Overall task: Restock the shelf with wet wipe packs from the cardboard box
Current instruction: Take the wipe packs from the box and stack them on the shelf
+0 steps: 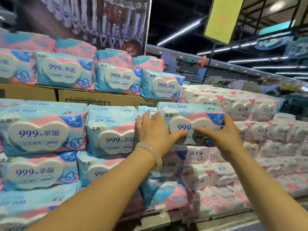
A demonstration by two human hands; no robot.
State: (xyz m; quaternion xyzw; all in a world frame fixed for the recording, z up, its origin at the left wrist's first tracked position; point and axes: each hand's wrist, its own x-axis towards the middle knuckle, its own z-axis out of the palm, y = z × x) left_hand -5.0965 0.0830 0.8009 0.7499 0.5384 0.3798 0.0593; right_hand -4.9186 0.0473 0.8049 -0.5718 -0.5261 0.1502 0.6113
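Observation:
A blue-and-pink wet wipe pack [190,117] with a white heart-shaped lid sits at the right end of the middle stack. My left hand [155,130] grips its left end, fingers spread along the side. My right hand [225,132] holds its right end, thumb across the front. More packs of the same kind [40,132] fill the rows to the left, above and below. A flat cardboard box [100,98] lies between the upper and middle rows. No open box of packs is in view.
White-and-pink wipe packs [246,114] are stacked to the right of the blue ones. A yellow hanging sign [221,19] is overhead. The shelf's front edge [216,215] runs below, with store aisles and ceiling lights beyond.

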